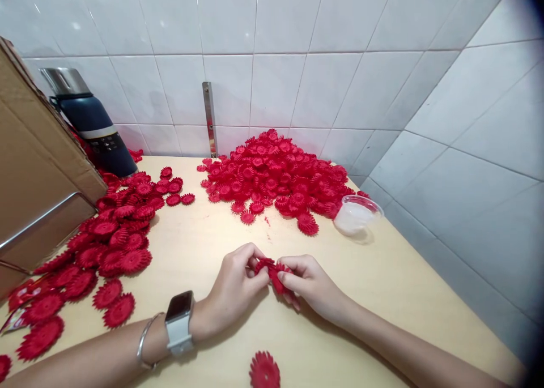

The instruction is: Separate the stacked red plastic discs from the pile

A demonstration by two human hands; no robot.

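Note:
Over the middle of the table, my left hand (241,274) and my right hand (312,286) meet with fingertips closed on red felt-like flower pieces (281,280). These pieces have notched, petal-like edges; their overlap hides how many there are and how they join. Thumbs press from above, while most other fingertips are hidden behind the red material. A watch and a bangle sit on my left wrist. One loose red flower piece (264,370) lies flat below my hands, near the bottom of the view.
A large heap of red flower pieces (272,173) stands against the tiled wall, with a clear plastic tub (355,217) at its right. More pieces (123,241) spread along the left, beside a cardboard box (38,150). A dark blue bottle (100,130) stands behind the box.

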